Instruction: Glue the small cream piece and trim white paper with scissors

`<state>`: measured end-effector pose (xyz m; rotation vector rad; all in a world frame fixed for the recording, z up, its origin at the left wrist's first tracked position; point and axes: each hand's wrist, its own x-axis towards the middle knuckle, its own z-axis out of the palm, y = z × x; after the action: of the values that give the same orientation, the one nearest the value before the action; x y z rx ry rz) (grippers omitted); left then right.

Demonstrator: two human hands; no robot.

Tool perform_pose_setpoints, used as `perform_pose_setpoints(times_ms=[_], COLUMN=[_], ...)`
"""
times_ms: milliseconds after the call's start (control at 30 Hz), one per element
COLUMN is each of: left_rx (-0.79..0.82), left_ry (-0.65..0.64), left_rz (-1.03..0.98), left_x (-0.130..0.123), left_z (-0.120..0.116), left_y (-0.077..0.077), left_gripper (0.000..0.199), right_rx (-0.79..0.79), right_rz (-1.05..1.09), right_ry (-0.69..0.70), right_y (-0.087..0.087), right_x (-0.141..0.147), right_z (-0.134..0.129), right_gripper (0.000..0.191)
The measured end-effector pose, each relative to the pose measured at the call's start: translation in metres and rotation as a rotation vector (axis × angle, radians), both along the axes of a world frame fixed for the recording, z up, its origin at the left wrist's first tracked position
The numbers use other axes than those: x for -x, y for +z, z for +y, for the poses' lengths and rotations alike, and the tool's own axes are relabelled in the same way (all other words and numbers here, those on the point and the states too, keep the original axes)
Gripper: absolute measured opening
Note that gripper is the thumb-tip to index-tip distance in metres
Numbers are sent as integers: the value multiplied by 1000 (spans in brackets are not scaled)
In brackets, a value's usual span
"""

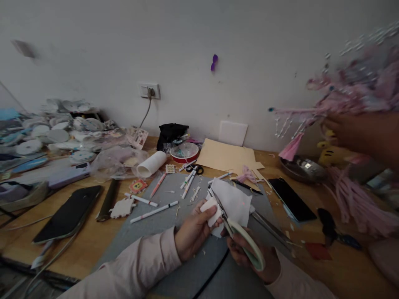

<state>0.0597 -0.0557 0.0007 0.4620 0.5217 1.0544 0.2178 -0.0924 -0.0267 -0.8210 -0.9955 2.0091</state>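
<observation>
Between thumb and fingers, my left hand [193, 232] pinches a small white piece [210, 206] that looks like card or foam. My right hand [260, 253] is wrapped round the pale handles of a pair of scissors [246, 236]. The scissor blades point up and away, right beside the white piece; whether they touch it I cannot tell. Beneath the blades and partly behind both hands lies a white sheet of paper [237, 199]. It rests on the grey cutting mat [152, 241], among several white marker pens [156, 211] and paper scraps.
Another person's hand [339, 128] reaches in from the right with a pink tasselled stick [293, 110]. Metal tweezers [271, 226] and a phone [293, 199] lie right. A dark phone [68, 214], a white roll [151, 164] and piled white parts [56, 135] are left. Cream card [227, 155] lies behind.
</observation>
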Motion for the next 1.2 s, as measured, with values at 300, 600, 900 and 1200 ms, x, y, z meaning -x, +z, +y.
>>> perform_pose_setpoints(times_ms=[300, 600, 900, 1200], left_rx=[-9, -127, -149, -142], left_ry=[28, 29, -5, -44], left_rz=[47, 238, 288, 231], left_x=[1, 5, 6, 4], left_z=[1, 7, 8, 5], left_y=[-3, 3, 0, -1], left_gripper=[21, 27, 30, 32], right_rx=[19, 41, -20, 5], right_rz=[76, 80, 79, -9], right_ry=[-66, -80, -88, -66], right_y=[-12, 10, 7, 10], right_x=[2, -1, 1, 0], right_z=[5, 1, 0, 1], right_gripper=[30, 40, 37, 39])
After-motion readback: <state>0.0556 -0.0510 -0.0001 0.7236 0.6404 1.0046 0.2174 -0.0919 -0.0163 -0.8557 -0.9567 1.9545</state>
